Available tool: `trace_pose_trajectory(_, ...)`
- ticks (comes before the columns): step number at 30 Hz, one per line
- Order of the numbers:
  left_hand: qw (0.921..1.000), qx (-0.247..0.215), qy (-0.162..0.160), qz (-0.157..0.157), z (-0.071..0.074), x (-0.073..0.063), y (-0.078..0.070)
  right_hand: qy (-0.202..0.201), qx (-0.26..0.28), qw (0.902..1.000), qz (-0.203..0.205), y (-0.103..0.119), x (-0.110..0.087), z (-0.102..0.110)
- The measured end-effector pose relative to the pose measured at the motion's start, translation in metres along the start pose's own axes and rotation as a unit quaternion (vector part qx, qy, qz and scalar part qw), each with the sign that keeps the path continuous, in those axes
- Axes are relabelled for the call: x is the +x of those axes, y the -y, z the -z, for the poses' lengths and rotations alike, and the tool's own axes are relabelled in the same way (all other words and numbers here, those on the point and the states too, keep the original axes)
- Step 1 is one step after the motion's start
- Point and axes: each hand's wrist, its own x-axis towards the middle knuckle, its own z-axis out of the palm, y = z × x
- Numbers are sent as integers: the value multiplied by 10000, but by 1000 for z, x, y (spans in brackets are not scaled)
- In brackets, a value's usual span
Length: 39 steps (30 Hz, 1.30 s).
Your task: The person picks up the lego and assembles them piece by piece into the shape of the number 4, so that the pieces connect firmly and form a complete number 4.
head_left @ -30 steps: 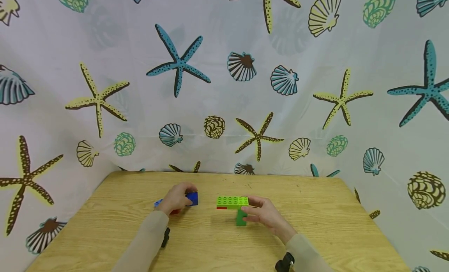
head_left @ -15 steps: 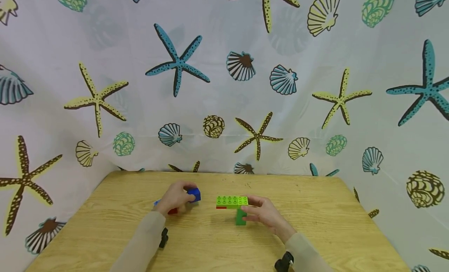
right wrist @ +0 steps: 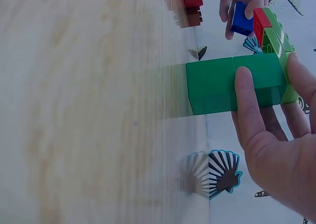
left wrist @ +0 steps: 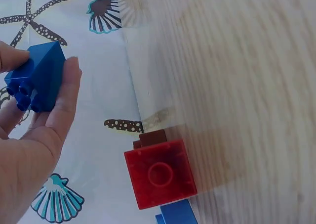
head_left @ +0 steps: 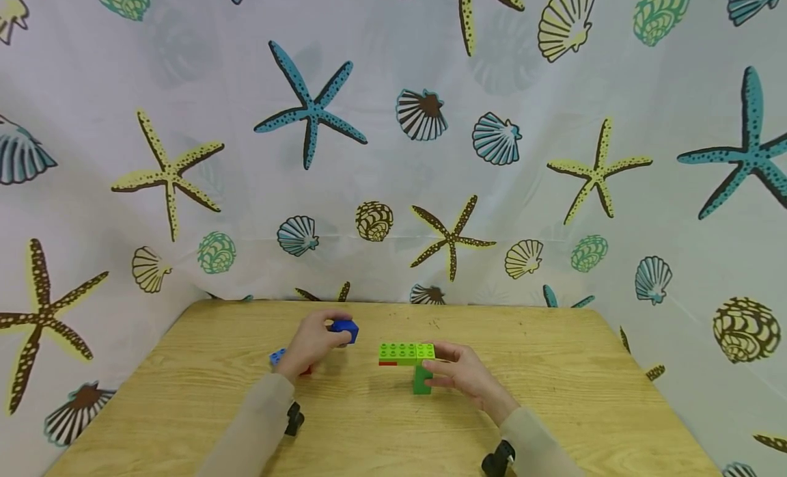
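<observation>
My left hand [head_left: 312, 339] pinches a blue toy building brick [head_left: 346, 329] between thumb and fingers, above the table. In the left wrist view that blue brick [left wrist: 47, 78] has a slanted side, and its studs point down and toward the palm. My right hand [head_left: 464, 376] grips an upright stack of dark green bricks [right wrist: 212, 85]. Lime green bricks [head_left: 399, 354] cross the top of the stack and jut out to the left. A red piece [right wrist: 260, 21] sits under their overhanging end. The stack's foot is on the table.
Beside the left wrist, partly hidden by the hand, are a red brick [left wrist: 160, 177], a brown brick [left wrist: 154, 137] and another blue brick [left wrist: 178, 213] on the wooden table [head_left: 553, 381]. A patterned cloth [head_left: 381, 156] hangs behind and at both sides.
My left hand has lifted the blue brick off the table and carried it slightly right, turning it on the way. My right hand and the green stack have stayed put.
</observation>
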Motion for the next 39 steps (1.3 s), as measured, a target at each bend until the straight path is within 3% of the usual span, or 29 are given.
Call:
trace_pose_trajectory(3, 9999, -162, -52, -25, -2, -1, -4, -18, -21, 10000, 3, 1, 0, 0)
trace_pose_trajectory(10, 9993, -39, -323, -166, -6, -4, -15, 5, -53, 10000, 28, 2, 0, 0)
trace_pose_trajectory(19, 9988, 53, -188, -441, -13, -9, -33, 2, -60, 10000, 34, 4, -1, 1)
trace_pose_trajectory(33, 9963, -123, -223, -825, -22, -10, -40, -27, 7, 10000, 39, 0, 0, -1)
trace_pose_trajectory(39, 9941, -250, -345, -993, -35, -14, -42, -46, -21, 10000, 51, -1, 0, 1)
